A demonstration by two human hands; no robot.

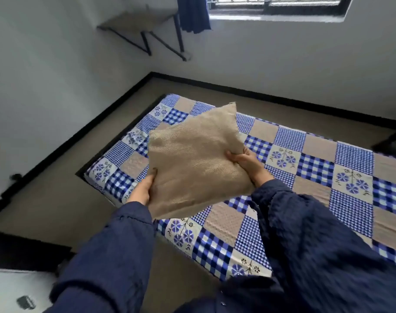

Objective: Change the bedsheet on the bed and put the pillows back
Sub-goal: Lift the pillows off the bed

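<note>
A tan square pillow [192,161] is held up in the air above the left end of the bed. My left hand [141,188] grips its lower left edge and my right hand [246,162] grips its right edge. Below it lies a low mattress on the floor, covered flat by a bedsheet [316,168] in blue-and-white checks, tan squares and blue flower patches. The pillow hides part of the sheet's left end. No other pillow shows.
Beige floor [64,199] surrounds the mattress, with black skirting along white walls. A wall shelf on black brackets [145,26] hangs at the far left corner. A window with a blue curtain [193,14] is above. A dark object [393,143] lies at the far right.
</note>
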